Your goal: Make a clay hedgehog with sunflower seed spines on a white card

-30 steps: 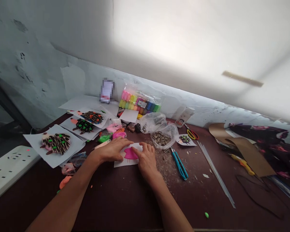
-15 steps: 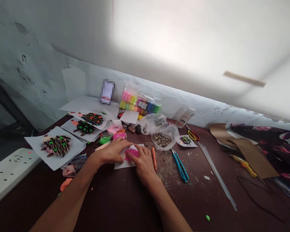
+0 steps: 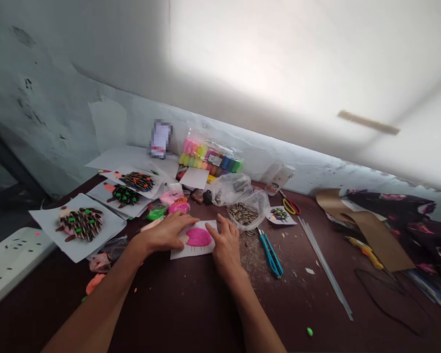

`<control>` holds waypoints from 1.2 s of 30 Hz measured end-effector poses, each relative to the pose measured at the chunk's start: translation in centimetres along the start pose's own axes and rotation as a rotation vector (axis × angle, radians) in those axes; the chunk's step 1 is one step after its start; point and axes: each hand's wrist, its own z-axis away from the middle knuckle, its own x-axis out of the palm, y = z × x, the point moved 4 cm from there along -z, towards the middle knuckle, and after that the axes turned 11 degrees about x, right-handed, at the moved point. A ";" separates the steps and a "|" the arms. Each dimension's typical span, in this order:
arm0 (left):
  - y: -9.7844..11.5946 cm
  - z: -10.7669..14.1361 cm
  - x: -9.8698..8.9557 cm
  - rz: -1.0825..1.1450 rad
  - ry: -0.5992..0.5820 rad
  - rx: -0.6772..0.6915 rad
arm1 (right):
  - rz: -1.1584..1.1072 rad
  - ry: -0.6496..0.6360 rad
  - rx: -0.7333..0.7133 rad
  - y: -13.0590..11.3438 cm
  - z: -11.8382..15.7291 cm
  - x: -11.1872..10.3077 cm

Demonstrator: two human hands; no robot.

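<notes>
Both hands open, resting on a paper card [image 3: 180, 251]

Forearms angle inward; the left hand [image 3: 164, 233] and right hand [image 3: 226, 247] lie flat, fingers touching the card either side of pink clay [image 3: 198, 237].

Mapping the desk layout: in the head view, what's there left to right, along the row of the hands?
power strip → seed-and-clay hedgehog on paper → left hand → pink clay on card → right hand → blue-handled tool → clear strips → brown cardboard
</notes>
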 end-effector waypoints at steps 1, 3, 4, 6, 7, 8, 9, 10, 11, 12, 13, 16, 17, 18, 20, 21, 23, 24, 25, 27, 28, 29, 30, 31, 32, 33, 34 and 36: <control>0.0 0.0 0.0 0.000 0.002 0.004 | -0.002 -0.001 0.005 0.0 0.0 0.0; -0.1 0.0 0.1 0.000 0.003 0.013 | 0.000 -0.029 -0.003 -0.1 0.0 0.2; -0.1 0.0 0.2 -0.002 0.004 0.016 | 0.003 -0.050 -0.015 -0.2 0.0 0.3; -0.2 0.0 0.2 -0.007 0.004 0.014 | 0.008 -0.092 -0.037 -0.6 0.0 0.6; -0.2 0.0 0.2 -0.010 0.002 0.010 | 0.009 -0.108 -0.039 -0.7 0.1 0.7; -0.2 0.0 0.3 -0.009 -0.002 0.005 | 0.007 -0.119 -0.033 -0.8 0.0 0.8; -0.2 0.1 0.3 -0.005 -0.008 -0.003 | 0.000 -0.123 -0.020 -0.8 0.0 0.8; -0.1 0.1 0.3 0.001 -0.014 -0.009 | -0.011 -0.120 -0.004 -0.8 0.0 0.7; -0.1 0.1 0.4 0.008 -0.017 -0.014 | -0.026 -0.113 0.011 -0.7 -0.1 0.6; -0.1 0.1 0.4 0.015 -0.017 -0.019 | -0.043 -0.105 0.023 -0.6 -0.1 0.6; 0.0 0.1 0.4 0.021 -0.014 -0.024 | -0.060 -0.099 0.031 -0.6 -0.2 0.5; -0.1 0.1 0.5 0.031 -0.002 -0.042 | -0.092 -0.110 0.042 -0.6 -0.5 0.6; -0.2 0.0 0.6 0.029 -0.002 -0.049 | -0.097 -0.117 0.038 -0.7 -0.7 0.6; -0.2 0.0 0.6 0.027 -0.003 -0.053 | -0.101 -0.125 0.029 -0.9 -0.8 0.7; -0.3 0.0 0.7 0.022 -0.004 -0.053 | -0.106 -0.132 0.004 -1.2 -1.1 0.8; -0.3 0.0 0.7 0.021 -0.003 -0.053 | -0.109 -0.129 -0.007 -1.4 -1.2 0.9; -0.5 0.0 0.8 0.025 0.003 -0.059 | -0.121 -0.111 -0.022 -1.5 -1.4 0.9; -0.5 0.0 0.8 0.030 0.006 -0.064 | -0.131 -0.101 -0.027 -1.6 -1.4 0.8; -0.6 0.0 0.8 0.036 0.009 -0.067 | -0.142 -0.096 -0.034 -1.6 -1.4 0.8; -0.7 0.0 0.8 0.047 0.013 -0.064 | -0.165 -0.098 -0.038 -1.5 -1.4 0.6; -0.7 0.0 0.8 0.052 0.014 -0.061 | -0.173 -0.102 -0.031 -1.5 -1.4 0.6; -0.7 0.0 0.8 0.054 0.014 -0.058 | -0.178 -0.106 -0.019 -1.4 -1.4 0.5; -0.8 0.0 0.8 0.055 0.013 -0.056 | -0.179 -0.110 -0.007 -1.4 -1.4 0.5; -0.7 0.0 0.8 0.054 0.012 -0.057 | -0.179 -0.114 0.002 -1.4 -1.4 0.4; -0.7 0.0 0.8 0.054 0.011 -0.058 | -0.178 -0.119 0.005 -1.4 -1.4 0.4; -0.7 0.0 0.8 0.053 0.010 -0.059 | -0.179 -0.124 0.002 -1.4 -1.4 0.4; -0.7 0.0 0.8 0.053 0.009 -0.060 | -0.180 -0.128 -0.002 -1.4 -1.4 0.4; -0.6 0.0 0.7 0.053 0.008 -0.063 | -0.183 -0.131 0.001 -1.3 -1.5 0.4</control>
